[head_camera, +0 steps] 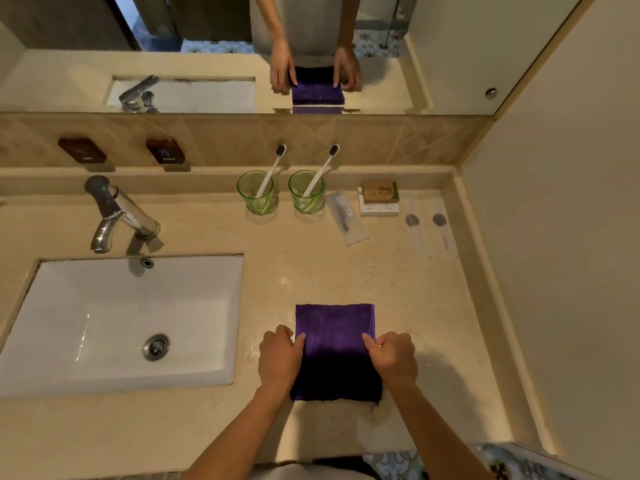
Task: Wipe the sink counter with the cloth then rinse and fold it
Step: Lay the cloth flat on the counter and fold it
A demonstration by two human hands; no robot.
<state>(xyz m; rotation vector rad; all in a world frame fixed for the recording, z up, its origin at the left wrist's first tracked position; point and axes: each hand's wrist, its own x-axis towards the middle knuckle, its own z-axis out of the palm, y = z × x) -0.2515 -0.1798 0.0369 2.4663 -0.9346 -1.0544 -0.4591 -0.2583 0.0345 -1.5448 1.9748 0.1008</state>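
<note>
Purple microfibre cloth, folded into an upright rectangle, lies flat on the beige stone counter to the right of the white rectangular sink basin. Your left hand grips its left edge and your right hand grips its right edge, both at about mid-height of the rectangle; on each side the thumb lies on top of the fabric and the curled fingers close round the edge. The far half of the cloth extends beyond your hands toward the wall, and the near half runs back between your wrists to the front of the counter. A damp patch shows on the stone just off the near right corner of the cloth.

Legible writing: two dark plaques on the tiled backsplash read "HOT" and "COLD"; both sit above the chrome faucet. Behind the cloth, near the wall, stand two green glass tumblers, each holding one toothbrush. To their right lie a clear sachet and a small kraft-paper box stacked on white boxes; their print is too small to read.
</note>
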